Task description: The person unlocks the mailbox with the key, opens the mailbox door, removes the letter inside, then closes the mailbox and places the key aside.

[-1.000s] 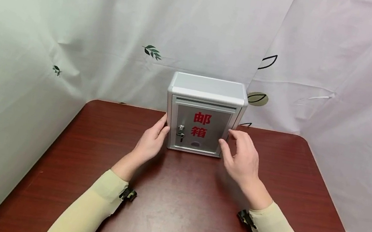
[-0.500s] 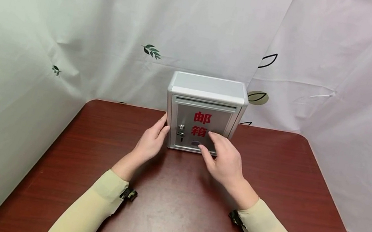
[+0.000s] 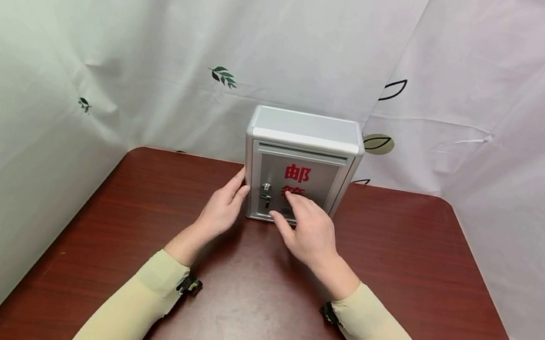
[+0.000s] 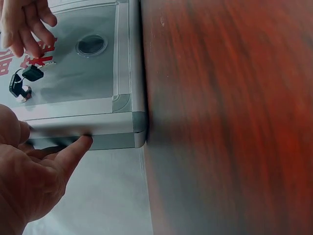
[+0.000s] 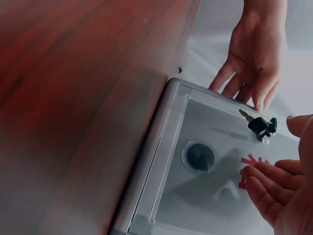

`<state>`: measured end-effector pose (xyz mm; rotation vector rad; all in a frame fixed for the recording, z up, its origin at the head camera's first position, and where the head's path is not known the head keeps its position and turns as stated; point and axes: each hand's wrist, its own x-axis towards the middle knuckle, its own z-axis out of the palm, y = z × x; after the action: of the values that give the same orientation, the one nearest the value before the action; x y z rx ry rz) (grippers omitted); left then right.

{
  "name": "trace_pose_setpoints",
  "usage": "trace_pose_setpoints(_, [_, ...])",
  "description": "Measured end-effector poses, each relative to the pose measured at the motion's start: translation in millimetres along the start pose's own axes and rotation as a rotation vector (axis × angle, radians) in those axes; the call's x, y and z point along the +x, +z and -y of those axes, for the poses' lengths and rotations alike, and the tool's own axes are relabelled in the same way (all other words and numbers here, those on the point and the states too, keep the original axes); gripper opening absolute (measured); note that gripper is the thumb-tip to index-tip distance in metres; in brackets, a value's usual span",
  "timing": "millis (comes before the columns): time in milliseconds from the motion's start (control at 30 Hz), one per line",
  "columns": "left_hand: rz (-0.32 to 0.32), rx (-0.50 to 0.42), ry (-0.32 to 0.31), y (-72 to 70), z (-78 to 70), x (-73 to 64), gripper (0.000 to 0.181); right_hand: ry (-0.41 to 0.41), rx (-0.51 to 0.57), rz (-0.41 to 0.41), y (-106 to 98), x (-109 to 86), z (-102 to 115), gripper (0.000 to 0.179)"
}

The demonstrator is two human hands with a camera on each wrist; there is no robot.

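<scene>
A silver metal mailbox (image 3: 307, 129) with red characters on its door stands upright at the back of the table. My left hand (image 3: 219, 209) rests against its left side, fingers fairly straight along the wall in the left wrist view. A pair of black-headed keys (image 5: 259, 126) hangs at the lock (image 3: 267, 187) on the door's left edge, one key in it. In front of the door, my right hand (image 3: 311, 234) has thumb and fingers spread apart, holding nothing. It covers the lower red character in the head view, with its fingertips a short way right of the keys.
The dark red wooden table (image 3: 238, 319) has rounded back corners. White patterned cloth (image 3: 320, 35) hangs behind the mailbox and along both sides. A round window (image 5: 199, 156) sits low in the mailbox door, and a slot (image 3: 302, 154) runs along its top.
My right hand has moved left from the mailbox's right edge across the door toward the keys. The left hand and the mailbox stay where they were.
</scene>
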<state>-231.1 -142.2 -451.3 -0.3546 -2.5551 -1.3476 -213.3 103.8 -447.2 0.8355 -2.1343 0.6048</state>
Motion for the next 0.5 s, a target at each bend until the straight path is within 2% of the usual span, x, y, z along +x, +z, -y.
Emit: trace_pose_setpoints(500, [0.017,-0.012,0.000,-0.2,1.0,0.1,0.060,0.038,-0.036,0.024,18.3,10.9,15.7,0.054])
